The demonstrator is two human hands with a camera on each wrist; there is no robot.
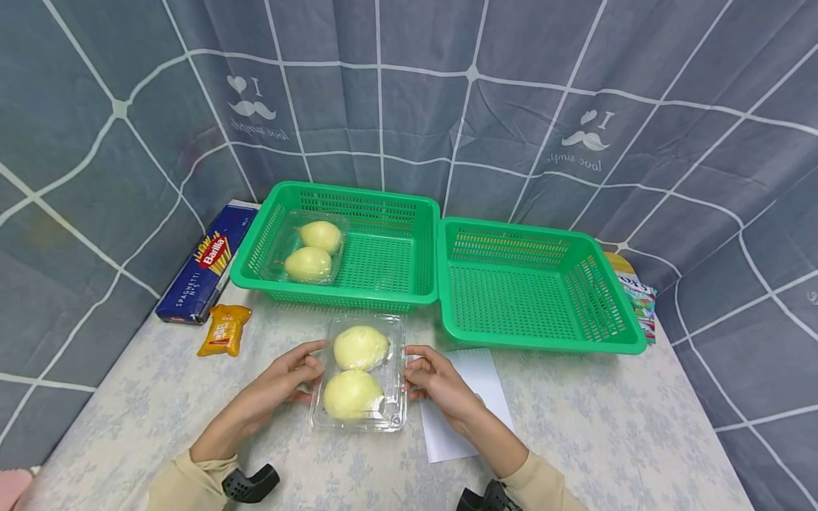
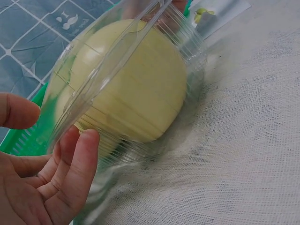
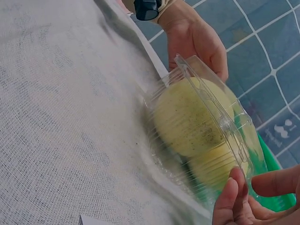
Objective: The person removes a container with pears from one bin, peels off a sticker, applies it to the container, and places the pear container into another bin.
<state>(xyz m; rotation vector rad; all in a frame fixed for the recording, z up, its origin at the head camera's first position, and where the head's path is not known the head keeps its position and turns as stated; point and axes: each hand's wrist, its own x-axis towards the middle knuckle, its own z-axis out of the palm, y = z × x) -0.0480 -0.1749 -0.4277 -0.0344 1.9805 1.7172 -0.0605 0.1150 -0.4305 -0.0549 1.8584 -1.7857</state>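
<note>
Just in front of the left green basket (image 1: 358,295), a clear plastic clamshell (image 1: 387,373) with two pale yellow fruits (image 1: 353,395) sits between the person's left hand (image 1: 286,378) and right hand (image 1: 442,383), forearms angled inward, curled fingers holding its opposite sides.

In the head view, we see only part of a snack packet (image 1: 642,305), the rest hidden by the right green basket (image 1: 543,342). The right hand (image 1: 442,387) covers some of a white sheet (image 1: 444,438). A pink thing (image 1: 14,488), cropped at left, we cannot identify. In the left wrist view, picture edges cut off the left hand (image 2: 51,180) and the clear container (image 2: 124,89).
</note>
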